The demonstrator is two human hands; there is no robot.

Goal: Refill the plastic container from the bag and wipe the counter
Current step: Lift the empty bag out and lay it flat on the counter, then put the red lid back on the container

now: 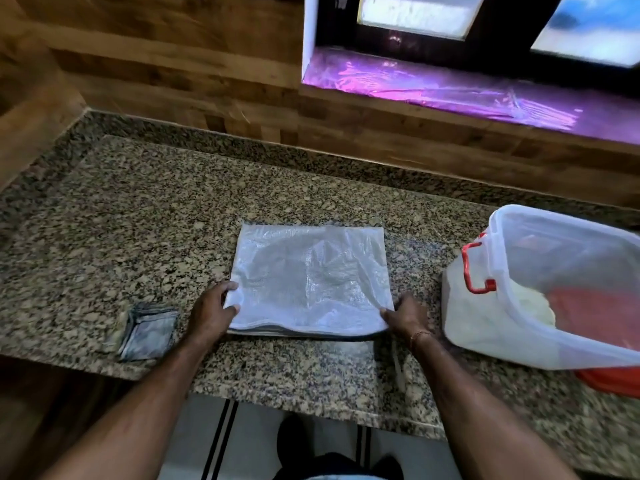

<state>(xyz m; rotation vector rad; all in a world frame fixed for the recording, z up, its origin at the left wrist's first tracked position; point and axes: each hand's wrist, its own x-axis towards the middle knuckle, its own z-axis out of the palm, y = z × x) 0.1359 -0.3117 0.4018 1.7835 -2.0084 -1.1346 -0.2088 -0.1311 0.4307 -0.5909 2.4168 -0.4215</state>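
Observation:
A flat, folded white woven bag [308,278] lies in the middle of the speckled granite counter [138,216]. My left hand [213,311] pinches its near left corner. My right hand [407,317] holds its near right corner. To the right stands a large clear plastic container [540,289] with red clip handles, lid off, holding a pale powdery fill and something red inside. A folded grey cloth [147,336] rests on the counter to the left of my left hand.
A red lid [609,381] shows under the container's near edge. A wood-panelled wall backs the counter, and a window sill [450,88] sits at the back right. The counter's front edge runs just below my forearms, with floor beneath.

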